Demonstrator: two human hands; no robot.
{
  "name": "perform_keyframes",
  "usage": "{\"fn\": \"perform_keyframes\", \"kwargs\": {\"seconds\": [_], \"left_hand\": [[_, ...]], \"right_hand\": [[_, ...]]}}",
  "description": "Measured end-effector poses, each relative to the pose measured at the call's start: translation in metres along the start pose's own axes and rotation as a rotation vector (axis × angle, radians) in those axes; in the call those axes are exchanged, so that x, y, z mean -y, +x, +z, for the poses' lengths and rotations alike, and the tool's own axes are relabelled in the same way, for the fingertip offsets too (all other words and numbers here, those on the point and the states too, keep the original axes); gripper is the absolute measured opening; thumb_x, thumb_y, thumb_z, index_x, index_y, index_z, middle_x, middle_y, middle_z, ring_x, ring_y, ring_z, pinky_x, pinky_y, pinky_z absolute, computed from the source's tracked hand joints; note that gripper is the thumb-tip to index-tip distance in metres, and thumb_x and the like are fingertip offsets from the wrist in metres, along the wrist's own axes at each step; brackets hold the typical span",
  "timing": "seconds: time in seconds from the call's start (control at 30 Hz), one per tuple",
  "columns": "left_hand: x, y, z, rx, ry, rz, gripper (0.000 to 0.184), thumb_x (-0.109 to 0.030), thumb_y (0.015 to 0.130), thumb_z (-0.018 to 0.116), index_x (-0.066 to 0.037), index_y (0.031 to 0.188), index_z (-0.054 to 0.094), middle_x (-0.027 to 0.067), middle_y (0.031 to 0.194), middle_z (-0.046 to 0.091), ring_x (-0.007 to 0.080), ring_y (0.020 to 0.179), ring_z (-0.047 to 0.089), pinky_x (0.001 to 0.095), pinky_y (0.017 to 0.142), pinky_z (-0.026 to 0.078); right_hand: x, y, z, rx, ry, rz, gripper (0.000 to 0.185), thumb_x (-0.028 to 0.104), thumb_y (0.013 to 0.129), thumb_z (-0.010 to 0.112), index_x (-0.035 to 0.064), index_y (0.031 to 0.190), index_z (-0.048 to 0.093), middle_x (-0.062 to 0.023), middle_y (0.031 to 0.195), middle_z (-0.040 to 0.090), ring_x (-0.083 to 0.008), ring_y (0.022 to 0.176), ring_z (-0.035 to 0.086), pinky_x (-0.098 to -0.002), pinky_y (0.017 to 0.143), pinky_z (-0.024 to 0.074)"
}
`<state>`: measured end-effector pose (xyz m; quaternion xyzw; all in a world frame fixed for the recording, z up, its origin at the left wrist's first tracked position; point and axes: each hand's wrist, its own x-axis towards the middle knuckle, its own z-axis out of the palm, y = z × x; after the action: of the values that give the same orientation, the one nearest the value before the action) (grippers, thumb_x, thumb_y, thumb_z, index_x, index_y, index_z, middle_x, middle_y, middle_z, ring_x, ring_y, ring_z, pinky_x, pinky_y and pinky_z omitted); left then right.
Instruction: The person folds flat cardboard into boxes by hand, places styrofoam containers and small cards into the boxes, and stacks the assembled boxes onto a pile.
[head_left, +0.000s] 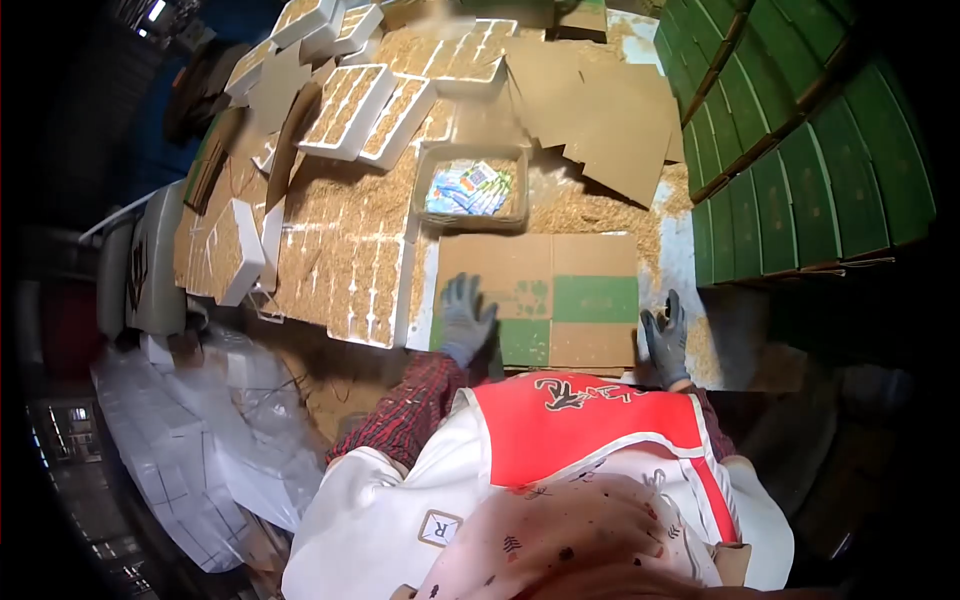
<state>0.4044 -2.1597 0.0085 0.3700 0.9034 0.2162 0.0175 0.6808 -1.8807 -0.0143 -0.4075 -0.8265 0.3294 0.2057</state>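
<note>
A closed cardboard box (500,262) with green printed patches lies before me on the work surface. My left hand (465,318), in a grey glove, rests on the left part of its top with the fingers spread. At the box's right edge is my right hand (667,340), also gloved, fingers apart and pointing away from me, thumb near the side of the box. Just behind the box stands an open container (424,212) holding several printed packets (470,188).
White foam trays (345,105) filled with tan shavings cover the left and back. Flat cardboard sheets (620,125) lie at the back right. Stacked green boxes (780,190) rise on the right. Plastic-wrapped blocks (185,450) stand at lower left.
</note>
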Motion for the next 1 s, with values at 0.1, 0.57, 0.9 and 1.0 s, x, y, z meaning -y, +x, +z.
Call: {"fn": "perform_keyframes", "kwargs": {"seconds": [0.1, 0.57, 0.9, 1.0], "left_hand": [[0.078, -0.002, -0.006, 0.006, -0.256, -0.354, 0.063, -0.032, 0.087, 0.067, -0.001, 0.137, 0.043, 0.0249, 0.130, 0.052, 0.0408, 0.121, 0.049, 0.0462, 0.100, 0.042], [0.143, 0.073, -0.127, 0.518, -1.655, -0.450, 0.074, -0.056, 0.097, 0.042, 0.001, 0.144, 0.032, 0.0201, 0.122, 0.062, 0.0274, 0.109, 0.062, 0.0364, 0.095, 0.049], [0.061, 0.059, -0.163, 1.201, -0.965, 0.378, 0.084, -0.043, 0.093, 0.059, -0.004, 0.153, 0.015, 0.0144, 0.159, 0.017, 0.0226, 0.147, 0.011, 0.0340, 0.118, 0.014], [0.077, 0.064, -0.182, 1.085, -1.202, 0.131, 0.083, -0.030, 0.089, 0.063, -0.002, 0.153, 0.018, 0.0138, 0.157, 0.023, 0.0227, 0.146, 0.017, 0.0339, 0.118, 0.015]], "right_hand": [[-0.046, 0.030, 0.074, 0.223, -0.250, 0.190, 0.090, 0.051, 0.088, 0.056, -0.0090, 0.145, 0.022, -0.0352, 0.139, 0.038, -0.0464, 0.129, 0.040, -0.0470, 0.105, 0.0370], [0.152, 0.046, 0.041, -0.298, 0.387, 0.279, 0.044, 0.039, 0.095, 0.059, -0.0037, 0.105, 0.052, -0.0184, 0.091, 0.062, -0.0331, 0.084, 0.057, -0.0405, 0.080, 0.0443], [0.279, 0.044, 0.094, -0.198, 0.543, 0.166, 0.077, 0.040, 0.096, 0.057, -0.0002, 0.151, 0.021, -0.0153, 0.147, 0.039, -0.0225, 0.134, 0.037, -0.0323, 0.108, 0.0319], [0.281, 0.030, 0.072, -0.245, 0.725, -0.075, 0.069, 0.030, 0.091, 0.066, -0.0001, 0.144, 0.034, -0.0147, 0.126, 0.056, -0.0206, 0.113, 0.052, -0.0317, 0.096, 0.0428]]}}
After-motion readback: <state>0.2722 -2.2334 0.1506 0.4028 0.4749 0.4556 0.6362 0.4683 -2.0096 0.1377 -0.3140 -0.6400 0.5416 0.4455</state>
